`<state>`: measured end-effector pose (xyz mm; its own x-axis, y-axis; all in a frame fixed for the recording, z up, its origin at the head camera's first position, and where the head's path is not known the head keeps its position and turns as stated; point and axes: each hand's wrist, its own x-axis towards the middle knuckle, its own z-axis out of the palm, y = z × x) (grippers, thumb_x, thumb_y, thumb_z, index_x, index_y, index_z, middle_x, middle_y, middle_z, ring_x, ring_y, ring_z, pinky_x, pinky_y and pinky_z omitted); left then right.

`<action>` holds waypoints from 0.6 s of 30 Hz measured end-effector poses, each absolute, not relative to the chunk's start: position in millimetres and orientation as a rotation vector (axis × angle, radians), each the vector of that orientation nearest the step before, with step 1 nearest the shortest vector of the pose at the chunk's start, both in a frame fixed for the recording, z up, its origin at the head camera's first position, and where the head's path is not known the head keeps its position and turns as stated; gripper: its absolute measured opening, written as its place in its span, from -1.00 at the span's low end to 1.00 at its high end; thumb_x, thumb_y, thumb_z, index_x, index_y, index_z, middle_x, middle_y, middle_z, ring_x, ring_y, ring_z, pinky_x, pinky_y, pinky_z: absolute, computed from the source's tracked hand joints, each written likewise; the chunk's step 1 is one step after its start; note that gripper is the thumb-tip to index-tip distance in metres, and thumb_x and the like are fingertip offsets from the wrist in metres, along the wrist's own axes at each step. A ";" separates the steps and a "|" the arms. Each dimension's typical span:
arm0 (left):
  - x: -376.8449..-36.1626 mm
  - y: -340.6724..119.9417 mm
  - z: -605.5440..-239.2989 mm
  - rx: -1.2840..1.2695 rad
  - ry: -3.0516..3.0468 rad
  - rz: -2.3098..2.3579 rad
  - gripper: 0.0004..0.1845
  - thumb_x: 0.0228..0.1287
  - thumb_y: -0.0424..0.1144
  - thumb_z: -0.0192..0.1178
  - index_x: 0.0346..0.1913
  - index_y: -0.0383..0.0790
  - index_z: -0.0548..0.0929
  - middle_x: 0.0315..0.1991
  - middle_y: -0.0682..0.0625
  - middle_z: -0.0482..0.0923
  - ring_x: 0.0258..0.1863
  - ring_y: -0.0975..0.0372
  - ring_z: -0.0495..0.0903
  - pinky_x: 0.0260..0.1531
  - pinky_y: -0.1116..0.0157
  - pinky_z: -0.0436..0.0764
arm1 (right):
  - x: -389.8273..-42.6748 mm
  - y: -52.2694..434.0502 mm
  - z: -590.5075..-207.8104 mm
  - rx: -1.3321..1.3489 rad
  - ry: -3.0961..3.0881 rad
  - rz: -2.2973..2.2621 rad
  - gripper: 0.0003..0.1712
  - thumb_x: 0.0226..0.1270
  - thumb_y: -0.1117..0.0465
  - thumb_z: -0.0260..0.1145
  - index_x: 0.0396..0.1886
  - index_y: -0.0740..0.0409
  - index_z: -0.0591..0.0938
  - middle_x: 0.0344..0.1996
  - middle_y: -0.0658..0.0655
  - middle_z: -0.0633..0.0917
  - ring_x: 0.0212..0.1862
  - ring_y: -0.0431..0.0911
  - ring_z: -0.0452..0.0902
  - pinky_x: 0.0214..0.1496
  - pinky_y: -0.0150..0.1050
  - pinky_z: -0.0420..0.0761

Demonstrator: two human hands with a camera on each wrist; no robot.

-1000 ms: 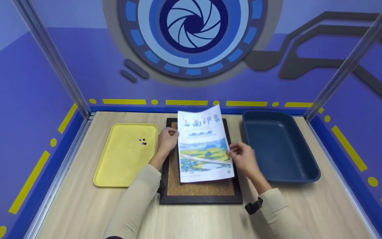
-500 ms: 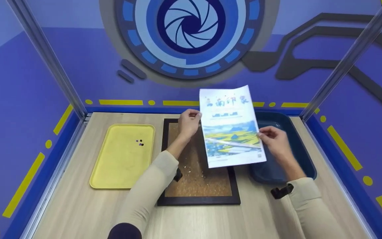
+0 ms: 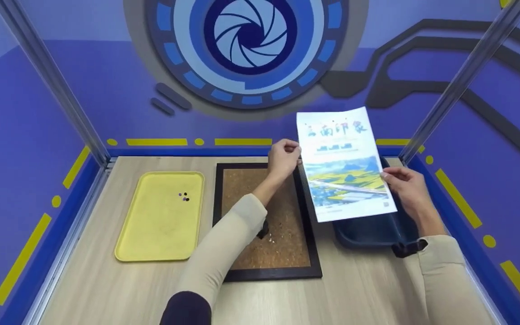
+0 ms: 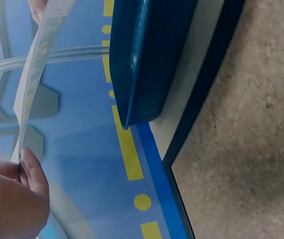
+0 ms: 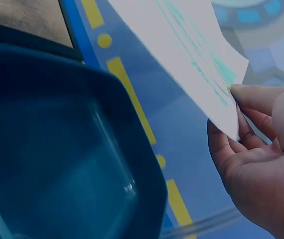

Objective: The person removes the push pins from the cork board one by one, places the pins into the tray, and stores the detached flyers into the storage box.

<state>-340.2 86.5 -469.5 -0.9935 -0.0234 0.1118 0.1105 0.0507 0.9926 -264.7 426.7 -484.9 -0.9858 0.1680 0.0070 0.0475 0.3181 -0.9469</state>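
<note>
Both hands hold a printed sheet (image 3: 345,163) in the air above the blue tray (image 3: 368,228), which sits at about 3 o'clock on the wooden table (image 3: 106,280). The left hand (image 3: 283,157) has its grip clamped on the sheet's left edge, thumb and fingers pinching the paper, as the left wrist view also shows with the sheet (image 4: 37,64) seen edge-on and curving away from the left hand (image 4: 12,199). The right hand (image 3: 406,185) pinches the right edge; in the right wrist view its thumb lies on top of the sheet (image 5: 182,55) and the fingers curl beneath, so that hand's (image 5: 261,159) grip is likewise closed on the paper. The sheet faces the person, tilted with its top leaning toward 1 o'clock, and bears a coloured landscape under a line of large characters. Directly beneath it the blue tray (image 5: 57,159) lies open. At the centre of the table lies a cork board (image 3: 264,216) in a dark frame, with a few pale specks on it. At 9 o'clock lies a yellow tray (image 3: 160,225) holding a few small dark pins (image 3: 184,196) near its far end.
</note>
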 end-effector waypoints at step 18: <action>-340.9 155.9 -485.1 -0.080 -2.280 -2.069 -0.90 0.54 -0.35 0.26 -0.05 -0.28 0.74 -0.28 0.01 0.65 -0.29 0.02 0.79 -0.37 0.36 0.73 | -252.9 476.0 -502.4 -0.339 -2.531 1.480 -0.53 0.59 0.07 0.33 0.23 0.36 0.65 -0.15 -0.12 0.69 -0.11 -0.21 0.59 -0.09 -0.49 0.66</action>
<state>-340.9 155.9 -485.1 -0.9968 -0.0026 0.0804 0.0798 0.0968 0.9921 -252.9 476.0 -502.4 -0.9559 0.2897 0.0477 0.1005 0.4757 -0.8739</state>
